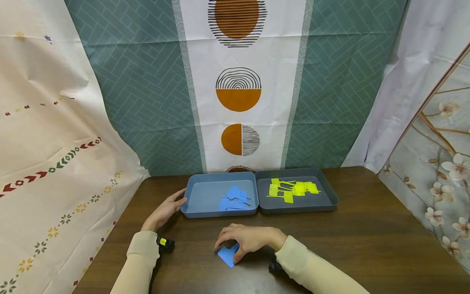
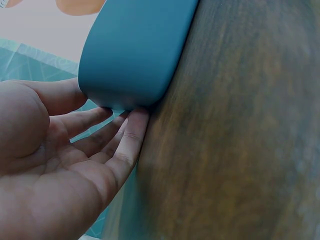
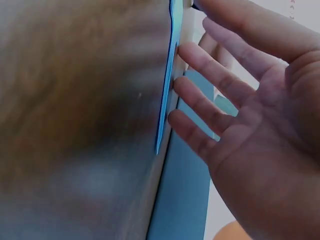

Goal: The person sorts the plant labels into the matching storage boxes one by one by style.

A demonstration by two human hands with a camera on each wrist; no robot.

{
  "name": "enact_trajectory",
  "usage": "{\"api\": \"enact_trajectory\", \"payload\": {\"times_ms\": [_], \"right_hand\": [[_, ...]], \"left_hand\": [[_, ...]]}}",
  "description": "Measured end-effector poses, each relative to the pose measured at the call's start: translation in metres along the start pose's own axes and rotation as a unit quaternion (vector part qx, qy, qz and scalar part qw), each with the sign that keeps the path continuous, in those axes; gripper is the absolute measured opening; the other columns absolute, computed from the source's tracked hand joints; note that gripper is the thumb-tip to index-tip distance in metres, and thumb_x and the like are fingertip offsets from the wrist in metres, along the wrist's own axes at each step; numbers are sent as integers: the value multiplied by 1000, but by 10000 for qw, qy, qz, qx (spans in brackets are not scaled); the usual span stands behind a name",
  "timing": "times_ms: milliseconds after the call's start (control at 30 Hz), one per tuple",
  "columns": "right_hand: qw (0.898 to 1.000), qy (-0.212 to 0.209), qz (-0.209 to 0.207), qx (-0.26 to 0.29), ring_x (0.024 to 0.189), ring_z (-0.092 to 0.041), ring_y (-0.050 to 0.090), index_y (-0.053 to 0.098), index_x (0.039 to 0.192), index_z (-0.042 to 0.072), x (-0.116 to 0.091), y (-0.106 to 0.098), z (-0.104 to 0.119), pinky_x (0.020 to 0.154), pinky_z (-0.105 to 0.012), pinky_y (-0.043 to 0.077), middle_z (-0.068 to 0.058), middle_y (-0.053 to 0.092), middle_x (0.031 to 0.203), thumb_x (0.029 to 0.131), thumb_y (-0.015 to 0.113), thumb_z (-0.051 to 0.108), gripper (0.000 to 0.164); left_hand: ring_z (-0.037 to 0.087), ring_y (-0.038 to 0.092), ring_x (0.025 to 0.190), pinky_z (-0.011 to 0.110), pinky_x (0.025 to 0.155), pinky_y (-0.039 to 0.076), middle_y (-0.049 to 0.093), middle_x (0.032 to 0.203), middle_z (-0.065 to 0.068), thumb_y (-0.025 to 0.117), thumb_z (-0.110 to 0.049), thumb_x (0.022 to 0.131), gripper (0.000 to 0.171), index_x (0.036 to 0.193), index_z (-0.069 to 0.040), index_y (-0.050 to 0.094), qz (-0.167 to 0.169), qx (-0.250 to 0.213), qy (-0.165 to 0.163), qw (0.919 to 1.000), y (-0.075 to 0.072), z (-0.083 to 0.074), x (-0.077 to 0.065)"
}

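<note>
My left hand (image 1: 167,209) is at the left end of the light blue tray (image 1: 205,214), thumb near the rim and fairly straight fingers against the outer wall (image 2: 125,60). On the table in front of the trays, my right hand (image 1: 249,238) is curved over a flat blue plant label (image 1: 227,256). Thumb and fingers hold it by its edges, and the palm hides part of it. In the right wrist view the label (image 3: 169,75) appears as a thin strip beside the fingertips. More blue plant labels (image 1: 235,199) lie overlapping in the right half of the light blue tray.
A dark grey tray (image 1: 327,203) stands right beside the blue one, with several yellow plant labels (image 1: 293,188) scattered in it. Both trays are near the back edge of the brown wooden table (image 1: 367,232). Patterned cloths (image 1: 242,57) hang behind and at both sides.
</note>
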State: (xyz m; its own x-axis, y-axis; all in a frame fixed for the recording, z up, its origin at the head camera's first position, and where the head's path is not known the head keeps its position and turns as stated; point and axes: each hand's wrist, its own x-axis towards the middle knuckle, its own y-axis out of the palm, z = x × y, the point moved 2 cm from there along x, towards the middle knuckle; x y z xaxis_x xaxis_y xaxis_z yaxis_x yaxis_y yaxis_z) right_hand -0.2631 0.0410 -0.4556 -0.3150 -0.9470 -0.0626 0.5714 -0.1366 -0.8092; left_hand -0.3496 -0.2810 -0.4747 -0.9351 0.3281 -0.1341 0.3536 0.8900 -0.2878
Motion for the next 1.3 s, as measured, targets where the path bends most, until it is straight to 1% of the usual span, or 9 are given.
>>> {"api": "enact_trajectory", "payload": {"times_ms": [200,367,533,700,833,967,1067,1167,1300], "right_hand": [[9984,-26,-13,-569,122,-4,44,63,142,27,1,3,5,103,-21,38,9,55,131,86,87,17,62],[9987,83,-32,-511,118,-3,44,63,141,28,-1,4,7,102,-20,39,9,55,126,85,87,14,63],[9992,125,-139,-344,111,-3,44,64,140,27,-2,2,9,96,-18,39,7,52,118,81,89,10,66],[9991,183,-296,-229,105,-5,46,69,133,22,-2,1,9,91,-15,41,7,45,115,84,86,3,55],[9982,367,-446,-172,103,-4,49,73,123,22,-2,-2,7,92,-16,44,10,49,116,86,83,0,44],[9954,511,-789,200,97,-1,53,76,114,17,-2,-7,3,89,-19,47,9,65,112,89,77,-8,36],[9896,605,-1123,659,91,-1,54,78,110,13,-2,-11,-1,85,-20,49,7,73,107,89,72,-12,33],[9825,680,-1326,1117,89,-2,54,80,110,10,-5,-16,-5,82,-20,50,3,75,107,90,70,-13,31],[9734,662,-1425,1666,91,-5,57,77,114,4,-9,-24,-7,82,-23,52,-3,74,108,92,69,-11,28]], "left_hand": [[46,23,154,59,123,24,13,169,29,40,-18,115,62,166,0,10,23,-18,9,10000,-1,2,0],[46,24,153,59,123,24,13,169,29,40,-16,114,62,166,1,10,33,-59,20,10000,-1,1,-1],[47,24,153,59,122,24,12,169,29,39,-16,115,62,166,1,10,37,-53,18,10000,0,0,-1],[47,23,153,60,122,24,12,169,30,39,-16,115,62,166,2,10,29,-29,22,10000,1,0,-2],[47,24,153,60,122,24,13,169,29,38,-16,115,61,166,1,10,18,-15,27,10000,1,1,-2],[47,24,153,60,122,24,13,169,30,38,-16,115,61,166,1,10,23,-3,58,10000,1,1,-2],[48,23,153,60,122,24,12,169,30,38,-16,115,61,166,2,9,20,39,60,10000,1,0,-1],[48,22,153,60,122,23,12,169,30,38,-16,115,61,166,1,10,10,62,39,10000,1,0,-1],[48,22,154,60,122,23,12,169,30,39,-17,115,61,166,1,10,0,78,26,10000,1,-1,-2]]}}
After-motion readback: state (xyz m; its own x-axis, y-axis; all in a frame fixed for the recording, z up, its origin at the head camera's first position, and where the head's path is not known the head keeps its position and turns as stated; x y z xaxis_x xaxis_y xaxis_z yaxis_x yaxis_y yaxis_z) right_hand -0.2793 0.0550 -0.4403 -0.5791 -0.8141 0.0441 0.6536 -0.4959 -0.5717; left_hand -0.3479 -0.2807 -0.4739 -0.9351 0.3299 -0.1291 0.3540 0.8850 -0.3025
